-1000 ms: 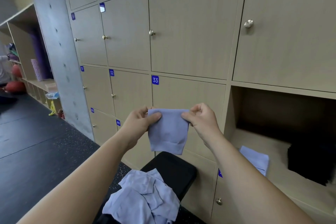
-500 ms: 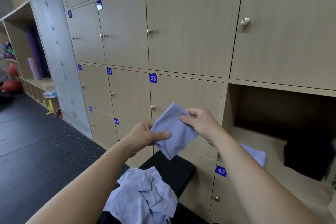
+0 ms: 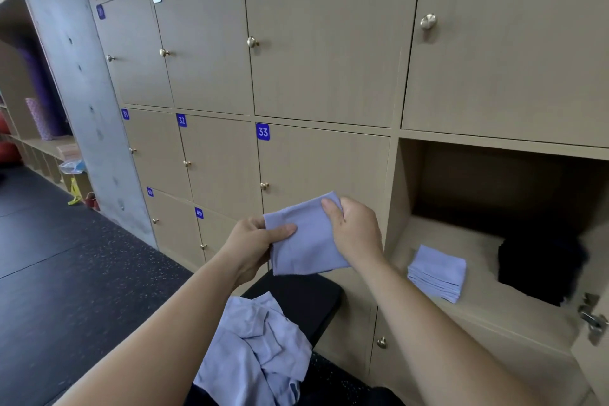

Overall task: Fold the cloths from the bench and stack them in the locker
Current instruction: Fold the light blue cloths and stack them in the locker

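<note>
The left hand (image 3: 253,241) and right hand (image 3: 357,231), fingers (image 3: 283,230) curled, pinch a folded lavender cloth (image 3: 306,244) above the crumpled pile (image 3: 260,349) on the desk (image 3: 309,293).

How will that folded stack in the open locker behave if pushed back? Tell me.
The folded stack would probably slide as a block on the smooth locker shelf, though its loose upper layers may shear. Likely light: thin cloth, few layers.

Bare left hand (image 3: 253,241), bare right hand (image 3: 357,234), bare forearms (image 3: 425,323), perhaps dark trousers (image 3: 382,397)
</note>
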